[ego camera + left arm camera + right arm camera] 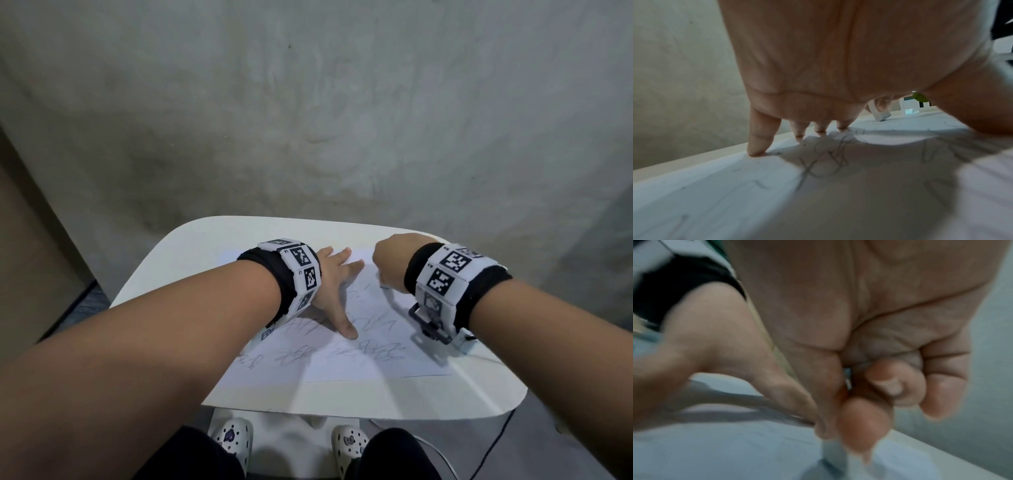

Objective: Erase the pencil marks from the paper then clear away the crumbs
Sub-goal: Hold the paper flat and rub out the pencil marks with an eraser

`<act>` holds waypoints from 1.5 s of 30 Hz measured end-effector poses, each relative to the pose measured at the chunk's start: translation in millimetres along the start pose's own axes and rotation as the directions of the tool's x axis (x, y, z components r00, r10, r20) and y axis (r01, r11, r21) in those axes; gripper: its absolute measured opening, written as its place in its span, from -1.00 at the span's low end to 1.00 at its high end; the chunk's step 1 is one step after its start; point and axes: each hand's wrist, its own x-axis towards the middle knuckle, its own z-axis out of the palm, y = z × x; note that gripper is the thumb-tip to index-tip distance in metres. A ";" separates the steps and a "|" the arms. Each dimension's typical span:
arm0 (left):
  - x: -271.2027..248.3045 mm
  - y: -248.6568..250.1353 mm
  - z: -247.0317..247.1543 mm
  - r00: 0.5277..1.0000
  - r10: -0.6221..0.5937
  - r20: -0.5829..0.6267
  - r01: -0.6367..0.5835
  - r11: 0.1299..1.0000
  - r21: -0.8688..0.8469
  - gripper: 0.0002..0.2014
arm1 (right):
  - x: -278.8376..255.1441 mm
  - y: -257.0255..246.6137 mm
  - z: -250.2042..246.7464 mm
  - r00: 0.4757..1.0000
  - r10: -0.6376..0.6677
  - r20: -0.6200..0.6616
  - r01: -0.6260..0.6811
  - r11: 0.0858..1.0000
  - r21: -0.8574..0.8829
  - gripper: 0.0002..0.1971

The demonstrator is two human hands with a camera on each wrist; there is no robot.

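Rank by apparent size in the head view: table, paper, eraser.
1. table, largest.
2. paper, lying on it, partly covered by both arms.
3. eraser, only a sliver showing under the right hand.

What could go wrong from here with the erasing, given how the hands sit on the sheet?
1. The left hand pins the white scribbled paper sheet only at its far part; the near edge is free and could buckle or crease under rubbing.
2. The right hand pinches the small white block eraser near its tip; its grey, dirty end may smear.
3. The left thumb lies among pencil scribbles and could smudge them.
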 end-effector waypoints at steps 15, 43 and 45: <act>0.3 -1.0 0.6 1.000 0.013 -0.014 -0.013 1.000 -0.017 0.29 | 5.6 -6.8 1.4 1.000 -0.003 0.010 0.002 0.995 0.095 -0.80; -21.5 -34.5 7.9 0.999 -0.007 0.037 0.004 0.997 0.078 0.29 | 12.4 13.8 4.5 1.000 -0.029 -0.013 0.030 0.991 0.130 -0.80; -23.9 -39.3 10.9 0.999 -0.015 0.043 0.013 0.998 0.059 0.30 | 10.1 7.6 2.7 0.998 -0.067 -0.018 0.068 0.991 0.116 -0.79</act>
